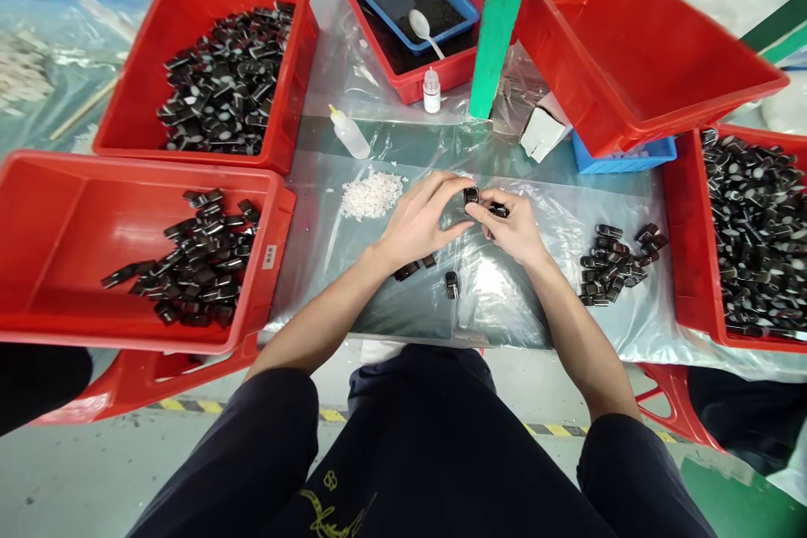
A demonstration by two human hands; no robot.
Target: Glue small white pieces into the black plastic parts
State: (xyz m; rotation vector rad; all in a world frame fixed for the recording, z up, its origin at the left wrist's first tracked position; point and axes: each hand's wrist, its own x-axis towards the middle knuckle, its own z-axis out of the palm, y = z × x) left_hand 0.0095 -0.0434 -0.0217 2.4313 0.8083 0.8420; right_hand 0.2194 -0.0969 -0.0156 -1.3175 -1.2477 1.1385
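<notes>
A small glossy black plastic part [471, 196] is held up between my two hands over the table. My left hand [416, 214] curves round it from the left, index fingertip at its upper edge and thumb just below. My right hand [515, 227] grips the same part from the right with thumb and fingers. Another black part [498, 210] shows tucked within the right hand's fingers. On the plastic sheet below lie a single black part [452, 285] and a few more [407, 271] beside my left wrist. A pile of small white pieces [371, 194] sits left of my left hand.
Red bins of black parts stand left [277, 210], behind it [303, 42] and right [690, 244]. A black-part heap [611, 269] lies near the right bin. Beyond are a squeeze bottle [350, 134], a small bottle [432, 92], a green post [498, 25] and a tilted red bin [656, 42].
</notes>
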